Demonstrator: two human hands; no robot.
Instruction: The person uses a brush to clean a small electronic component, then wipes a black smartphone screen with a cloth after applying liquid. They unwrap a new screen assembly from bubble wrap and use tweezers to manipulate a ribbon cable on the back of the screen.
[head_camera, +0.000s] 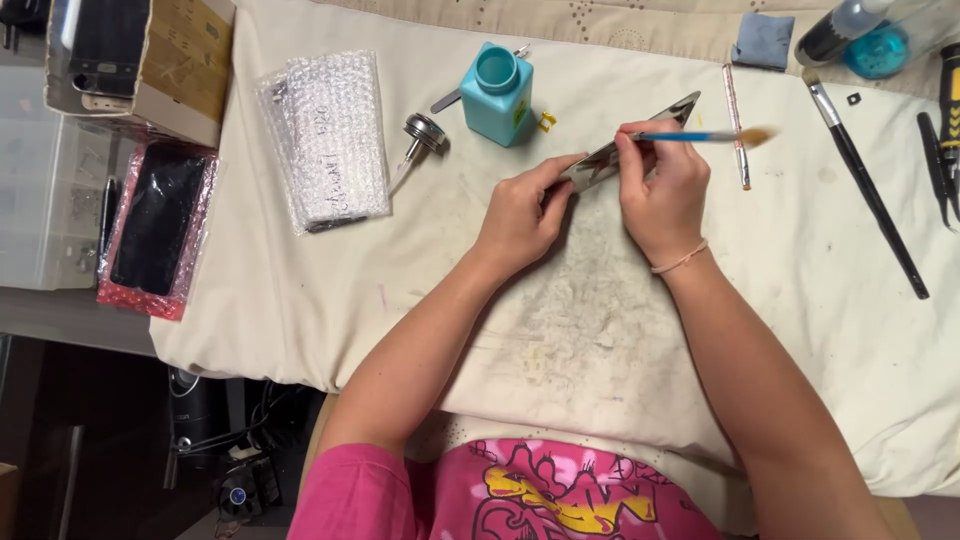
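Edgewise, thin glossy phone panel (625, 148)

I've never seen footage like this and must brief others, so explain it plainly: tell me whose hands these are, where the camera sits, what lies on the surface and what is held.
There is one picture, from a camera worn on the person's head, looking down at their own two bare hands over a stained cream cloth. The left hand steadies a thin, flat, shiny panel, tilted on edge. The right hand holds a small blue-handled brush in its fingers, against the panel. Around them lie a teal bottle with its metal cap off beside it, a bubble-wrap packet, a long black brush and a thin pink-striped stick. At left, off the cloth, a dark slab lies in pink bubble wrap.
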